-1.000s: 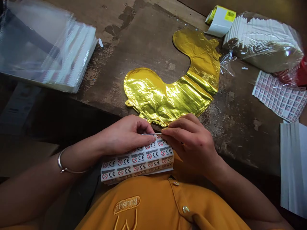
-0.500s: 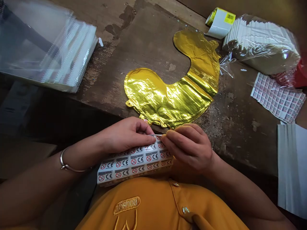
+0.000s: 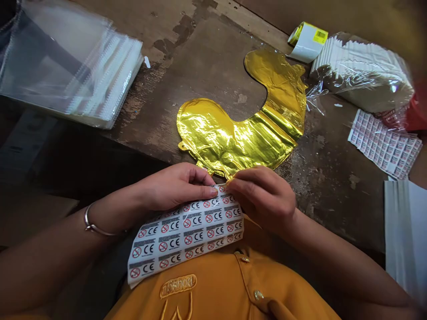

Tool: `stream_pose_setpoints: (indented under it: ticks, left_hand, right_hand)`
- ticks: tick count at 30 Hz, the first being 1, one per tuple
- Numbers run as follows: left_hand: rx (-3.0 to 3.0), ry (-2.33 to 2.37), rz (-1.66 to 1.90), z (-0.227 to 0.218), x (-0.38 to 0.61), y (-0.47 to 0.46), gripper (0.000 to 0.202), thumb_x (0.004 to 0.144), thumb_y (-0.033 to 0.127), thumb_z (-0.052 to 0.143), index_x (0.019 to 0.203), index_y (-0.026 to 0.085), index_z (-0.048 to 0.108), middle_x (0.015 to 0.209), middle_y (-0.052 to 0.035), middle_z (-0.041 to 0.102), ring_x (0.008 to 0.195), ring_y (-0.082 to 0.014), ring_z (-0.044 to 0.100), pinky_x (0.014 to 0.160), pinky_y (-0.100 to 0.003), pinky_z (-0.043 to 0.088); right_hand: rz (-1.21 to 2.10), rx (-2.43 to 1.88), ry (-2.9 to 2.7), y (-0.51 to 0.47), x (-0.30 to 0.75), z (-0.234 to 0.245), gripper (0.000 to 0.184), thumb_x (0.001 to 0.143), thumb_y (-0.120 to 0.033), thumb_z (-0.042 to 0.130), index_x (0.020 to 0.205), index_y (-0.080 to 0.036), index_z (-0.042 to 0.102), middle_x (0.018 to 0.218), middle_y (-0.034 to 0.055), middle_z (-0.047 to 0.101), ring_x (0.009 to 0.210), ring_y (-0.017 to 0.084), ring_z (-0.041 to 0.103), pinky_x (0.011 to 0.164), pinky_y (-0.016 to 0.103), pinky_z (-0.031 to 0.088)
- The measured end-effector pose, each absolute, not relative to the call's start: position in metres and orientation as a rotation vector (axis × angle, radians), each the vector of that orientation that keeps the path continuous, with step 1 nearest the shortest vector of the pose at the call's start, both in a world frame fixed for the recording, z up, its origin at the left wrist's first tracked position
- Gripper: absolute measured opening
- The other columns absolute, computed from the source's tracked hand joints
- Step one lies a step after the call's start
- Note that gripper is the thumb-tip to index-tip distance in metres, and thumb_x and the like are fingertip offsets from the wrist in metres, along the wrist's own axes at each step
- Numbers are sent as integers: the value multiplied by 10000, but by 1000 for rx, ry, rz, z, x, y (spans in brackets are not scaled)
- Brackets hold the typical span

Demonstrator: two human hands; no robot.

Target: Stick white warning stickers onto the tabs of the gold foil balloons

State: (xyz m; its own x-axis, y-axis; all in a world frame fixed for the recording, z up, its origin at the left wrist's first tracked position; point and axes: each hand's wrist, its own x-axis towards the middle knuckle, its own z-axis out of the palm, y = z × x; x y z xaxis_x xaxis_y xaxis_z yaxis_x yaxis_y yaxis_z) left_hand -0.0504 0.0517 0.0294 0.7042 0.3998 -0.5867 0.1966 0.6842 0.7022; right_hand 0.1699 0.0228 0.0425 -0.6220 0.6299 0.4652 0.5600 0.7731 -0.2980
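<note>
The sheet of CE warning labels (image 3: 185,235) lies across the person's mustard shirt (image 3: 213,284), just below the near edge of the desk (image 3: 207,66), its upper edge held between both hands. The left hand (image 3: 176,186) has a firm, closed grip on that edge, with the thumb lying along the labels and the fingers curled behind. The right hand (image 3: 263,198) has a tight pinch at the sheet's upper right corner; whether a single label lies between its fingertips is too small to tell. Those fingertips are just below the gold foil balloon (image 3: 233,142), which lies flat near the desk's near edge. A stack of clear plastic bags (image 3: 73,71) sits by the far left edge, and a plastic-wrapped stack of white paper (image 3: 363,73) sits toward the far right corner, with a loose label sheet (image 3: 383,144) just nearer.
</note>
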Motion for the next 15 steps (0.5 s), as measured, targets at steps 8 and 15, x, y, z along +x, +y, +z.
stream_pose_setpoints:
  ticks: [8, 15]
  left_hand:
    - [912, 816, 144, 33, -48, 50, 233, 797, 363, 672, 755, 139, 628, 651, 39, 573, 540, -66, 490, 508, -179, 376]
    - [934, 815, 146, 29, -46, 49, 249, 788, 383, 667, 769, 138, 621, 668, 30, 573, 559, -76, 496, 519, -189, 389]
  right_hand:
    - [230, -933, -2454, 19, 172, 49, 161, 829, -152, 634, 983, -196, 634, 877, 59, 681, 734, 159, 554, 651, 318, 480]
    - [215, -874, -2556, 21, 173, 45, 101, 875, -154, 539, 957, -180, 592, 863, 65, 637, 754, 166, 529, 673, 312, 468]
